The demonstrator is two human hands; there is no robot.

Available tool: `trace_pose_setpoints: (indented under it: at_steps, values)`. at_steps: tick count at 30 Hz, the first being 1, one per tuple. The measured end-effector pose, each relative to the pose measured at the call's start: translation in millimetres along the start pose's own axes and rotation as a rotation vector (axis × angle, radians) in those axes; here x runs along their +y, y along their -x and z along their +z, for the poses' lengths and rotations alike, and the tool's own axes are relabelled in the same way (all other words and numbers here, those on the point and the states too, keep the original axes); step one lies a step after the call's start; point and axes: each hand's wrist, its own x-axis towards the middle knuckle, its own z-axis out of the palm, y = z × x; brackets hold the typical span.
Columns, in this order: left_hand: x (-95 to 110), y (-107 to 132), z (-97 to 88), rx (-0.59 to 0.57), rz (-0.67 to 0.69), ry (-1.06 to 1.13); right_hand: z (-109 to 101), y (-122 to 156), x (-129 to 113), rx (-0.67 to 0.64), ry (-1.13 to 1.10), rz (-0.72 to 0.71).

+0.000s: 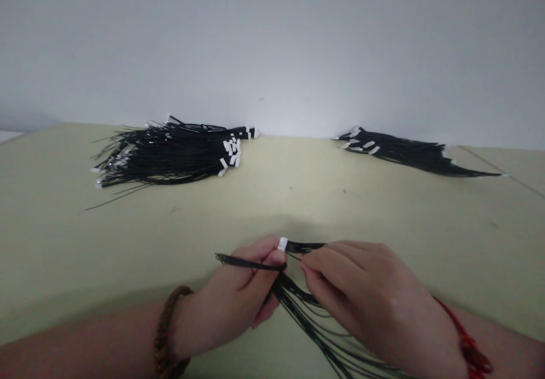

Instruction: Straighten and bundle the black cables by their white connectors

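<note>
Right up front, over the near part of the yellowish tabletop (272, 197), seeing a brown beaded bracelet (163, 333) at left and a red cord bracelet (472, 352) at right. Just past those, got the left hand (236, 296) closed up, thumb and fingers squeezed on a little white connector (283, 244) and a bunch of black wires (296, 289). Also got the right hand (366, 288) curled, thumb and forefinger pinched together on a thin black wire (294, 255) just right of the connector. Looks small, blocky and plain white, with skinny dark strands (304, 247) coming off one side. Can't see the connector's lower end, tucked into the left hand, or the strands under the right hand, and lose the black wires at the bottom edge. Too blurry for finer detail. Would call the long axis roughly near-to-far, tilted a touch, wire side aimed right. Further back, spotting a big pile of wires (174, 154) on the left, white ends (231, 148) bunched at its right, and a smaller pile (404, 153) on the right, white tips (374, 150) toward its left. Behind that, pale wall (272, 44).
</note>
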Motion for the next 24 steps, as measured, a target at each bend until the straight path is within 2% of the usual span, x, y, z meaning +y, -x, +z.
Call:
trace_pose_setpoints:
  at_steps: [4, 7, 9, 10, 12, 14, 18, 24]
  values:
    - [-1.1, -1.4, 1.2, 0.064, -0.006, -0.014, -7.0, -3.6, -4.2, -0.005, 0.104, 0.034]
    - [-1.3, -2.5, 1.2, 0.154, 0.029, -0.081, -22.2, 2.0, -10.3, 0.134, 0.291, 0.058]
    - [-1.3, -3.2, 0.4, 0.207, 0.042, -0.112, -29.8, 9.7, -14.3, 0.177, 0.31, 0.052]
    - [-1.2, -3.5, 0.0, 0.223, 0.043, -0.122, -31.2, 13.4, -16.1, 0.139, 0.281, 0.046]
    - [-1.2, -3.9, -0.7, 0.242, 0.048, -0.134, -28.2, 18.0, -18.8, -0.028, 0.192, 0.058]
    - [-1.7, -4.1, -0.8, 0.238, 0.058, -0.135, -19.7, 16.8, -20.8, -0.144, 0.118, 0.128]
    - [-4.2, -3.8, 0.3, 0.193, 0.067, -0.082, -1.5, 4.0, -21.3, -0.104, -0.062, 0.249]
    - [-2.5, -2.9, 4.0, 0.157, 0.029, -0.029, 4.9, -3.5, -16.9, -0.118, -0.247, 0.247]
